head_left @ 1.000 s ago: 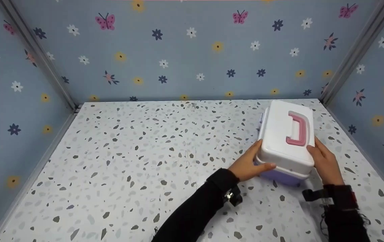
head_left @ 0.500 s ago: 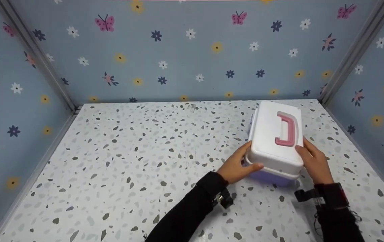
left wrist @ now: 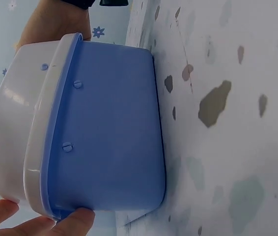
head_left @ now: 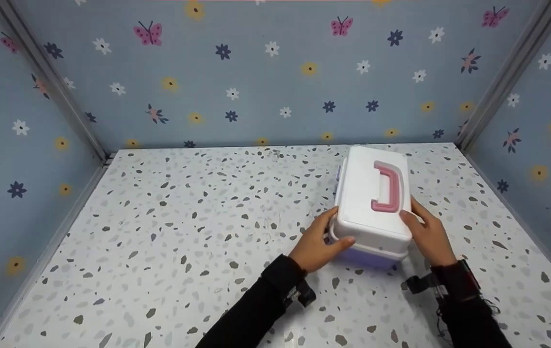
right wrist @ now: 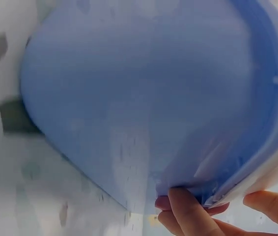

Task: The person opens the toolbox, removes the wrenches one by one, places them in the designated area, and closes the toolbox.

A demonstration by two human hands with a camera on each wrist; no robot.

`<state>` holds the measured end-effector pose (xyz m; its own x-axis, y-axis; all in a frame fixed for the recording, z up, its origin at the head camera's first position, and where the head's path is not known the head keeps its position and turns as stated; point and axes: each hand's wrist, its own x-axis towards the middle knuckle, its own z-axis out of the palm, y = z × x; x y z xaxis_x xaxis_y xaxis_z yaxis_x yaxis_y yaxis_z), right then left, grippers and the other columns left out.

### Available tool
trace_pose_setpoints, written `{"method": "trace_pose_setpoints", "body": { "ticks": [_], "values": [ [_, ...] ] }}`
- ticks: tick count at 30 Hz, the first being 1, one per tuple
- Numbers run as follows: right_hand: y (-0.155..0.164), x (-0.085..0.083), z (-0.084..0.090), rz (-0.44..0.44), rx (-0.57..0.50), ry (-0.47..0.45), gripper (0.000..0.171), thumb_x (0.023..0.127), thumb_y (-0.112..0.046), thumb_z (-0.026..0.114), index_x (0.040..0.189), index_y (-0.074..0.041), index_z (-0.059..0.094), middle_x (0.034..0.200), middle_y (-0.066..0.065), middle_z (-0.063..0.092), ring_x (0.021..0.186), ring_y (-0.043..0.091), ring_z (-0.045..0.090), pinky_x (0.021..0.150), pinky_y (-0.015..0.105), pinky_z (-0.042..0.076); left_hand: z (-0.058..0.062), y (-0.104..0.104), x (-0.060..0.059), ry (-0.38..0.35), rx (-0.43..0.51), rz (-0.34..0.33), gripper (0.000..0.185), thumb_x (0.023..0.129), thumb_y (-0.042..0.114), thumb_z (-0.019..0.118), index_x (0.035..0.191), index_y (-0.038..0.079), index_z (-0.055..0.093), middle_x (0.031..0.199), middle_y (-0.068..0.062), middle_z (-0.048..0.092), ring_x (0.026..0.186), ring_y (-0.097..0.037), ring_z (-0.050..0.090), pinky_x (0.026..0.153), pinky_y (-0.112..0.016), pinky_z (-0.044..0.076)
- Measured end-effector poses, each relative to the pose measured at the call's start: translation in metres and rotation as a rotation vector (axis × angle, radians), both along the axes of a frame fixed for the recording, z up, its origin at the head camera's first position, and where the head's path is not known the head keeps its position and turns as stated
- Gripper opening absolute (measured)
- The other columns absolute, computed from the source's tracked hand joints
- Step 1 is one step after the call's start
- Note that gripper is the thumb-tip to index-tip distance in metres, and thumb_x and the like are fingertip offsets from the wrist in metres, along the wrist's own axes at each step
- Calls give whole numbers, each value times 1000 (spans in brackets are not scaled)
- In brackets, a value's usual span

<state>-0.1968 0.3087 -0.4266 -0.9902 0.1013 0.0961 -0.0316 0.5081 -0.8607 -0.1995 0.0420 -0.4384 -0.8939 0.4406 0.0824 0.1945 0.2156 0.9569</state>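
A storage box (head_left: 369, 222) with a white lid, a pink folding handle (head_left: 392, 191) and a purple-blue base (head_left: 364, 259) stands upright on the right half of the table, its lid down. My left hand (head_left: 315, 245) grips its near left corner, thumb across the front and fingers along the side. On the opposite side my right hand (head_left: 430, 236) holds it, thumb on the lid's edge and fingers under the rim. In the left wrist view the blue base (left wrist: 109, 123) sits right at the table surface. Fingertips (right wrist: 185, 209) press under the base's lip in the right wrist view.
The speckled white table (head_left: 169, 232) stretches away to the left of the box. Flower-patterned panels (head_left: 256, 72) enclose it at the back and on both sides, with metal posts (head_left: 507, 72) in the corners.
The box has moved left across the table, with both hands holding it and travelling along. The grip on each side looks the same.
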Motion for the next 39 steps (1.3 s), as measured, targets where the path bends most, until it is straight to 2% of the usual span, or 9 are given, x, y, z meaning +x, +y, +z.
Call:
{"method": "trace_pose_setpoints", "body": {
  "ticks": [2,4,10,18,22,25,32,34,39],
  "values": [
    [-6,-1,-1,13,4,0,63,101,-44,47,154,-16,28,156,12,37,143,27,36,103,25,44,0,-7,1,-4,-9,9,81,89,44,68,153,17,28,152,-11,41,133,-27,48,109,-44,43],
    [-11,-1,-2,23,4,0,63,101,-44,47,154,-17,28,157,10,37,140,27,40,103,29,45,0,-13,3,-1,-19,18,80,89,45,68,153,17,29,152,-11,41,133,-28,49,108,-46,43],
    [-27,-2,-4,52,-30,-1,60,102,-39,48,154,-17,28,157,13,37,117,34,61,80,15,52,1,-28,8,10,-46,51,80,90,47,65,153,16,28,150,-11,40,130,-27,49,107,-45,44],
    [-48,0,-6,84,-81,-4,60,102,-34,50,155,-17,28,158,11,34,114,35,63,80,18,53,4,-43,15,6,-66,122,75,93,49,60,151,10,32,147,-15,40,131,-28,47,109,-47,41],
    [-58,1,-6,93,-100,1,60,101,-31,51,154,-15,29,157,15,35,110,36,64,78,20,55,6,-53,17,10,-127,144,75,94,53,55,151,10,33,146,-14,39,132,-30,45,111,-49,38],
    [-66,3,-6,107,-121,13,60,101,-30,52,154,-14,30,157,14,35,114,36,63,79,22,56,7,-61,18,22,-177,159,75,94,57,52,150,9,34,145,-15,38,132,-32,45,112,-50,37],
    [-82,7,-9,140,-137,32,59,101,-26,52,154,-13,29,156,17,36,118,39,61,81,23,56,7,-77,25,36,-220,188,74,95,57,51,149,9,36,143,-14,40,129,-31,48,110,-51,39],
    [-86,9,-10,133,-112,36,59,101,-26,52,154,-13,29,155,17,38,117,39,61,84,27,56,7,-81,27,36,-226,194,73,94,57,51,148,10,37,143,-13,40,132,-32,47,111,-52,38],
    [-96,13,-12,138,-55,41,61,100,-30,53,154,-12,29,153,19,39,120,38,59,97,47,52,6,-94,32,63,-240,209,69,94,54,53,146,11,40,141,-13,43,131,-32,48,110,-52,40]
  ]
}}
